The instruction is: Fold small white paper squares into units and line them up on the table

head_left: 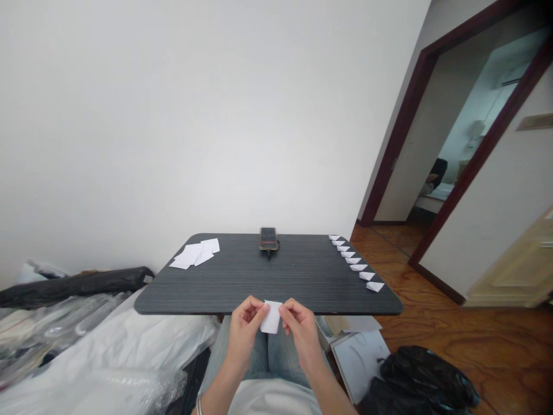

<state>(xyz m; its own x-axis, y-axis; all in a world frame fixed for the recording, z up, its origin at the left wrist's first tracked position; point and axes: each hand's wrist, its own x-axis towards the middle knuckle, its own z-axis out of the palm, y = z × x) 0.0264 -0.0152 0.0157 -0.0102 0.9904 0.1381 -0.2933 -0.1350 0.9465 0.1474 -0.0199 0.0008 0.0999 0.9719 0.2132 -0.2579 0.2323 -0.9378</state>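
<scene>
A small white piece of paper (pixel 271 317) is up in the air between the two hands, just in front of the near edge of the tabletop. It is over the person's lap and does not touch the tabletop. The left hand (pixel 244 329) and the right hand (pixel 301 333) both pinch it near its top, with the thumb and fingers pressed together on the paper. The two hands are close, with the paper between them.

Below the hands are blue jeans (pixel 259 357). The dark gray tabletop (pixel 302 282) has thin lines running across it. Near its far left corner lies a loose pile of white paper pieces (pixel 194 253). Down the right side runs a neat row of small folded white paper pieces (pixel 356 259), each one with a pointy shape. At the far edge, in the middle, a phone (pixel 268 238) stands up with a black stand under it.

To the left, a big white plastic sheet (pixel 108 346) lies under a long black roll (pixel 73 287). To the right, a black plastic bag (pixel 419 377) sits on the wood floor (pixel 475 328).
</scene>
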